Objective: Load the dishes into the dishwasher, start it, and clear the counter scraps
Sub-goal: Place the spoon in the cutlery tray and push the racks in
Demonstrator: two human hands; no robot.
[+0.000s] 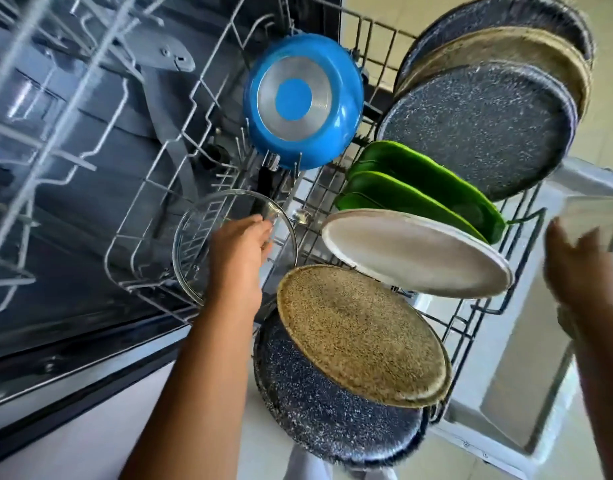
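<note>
The lower dishwasher rack (149,188) is pulled out over the open door (526,407). My left hand (237,258) grips a round glass lid (190,244) at its rim, standing it on edge in the rack's left part. A blue pan (303,103) sits upside down behind it. To the right stand dark speckled plates (478,129), green plates (422,188), a white plate (415,251), a tan plate (360,330) and another dark speckled plate (318,403). My right hand (575,268) is at the right edge, fingers spread, touching a clear glass item (596,216); its grip is blurred.
The upper rack (31,109) hangs out at the top left above the dark tub (90,237). Pale floor tiles (395,15) show at the top right. The left part of the lower rack holds bare tines.
</note>
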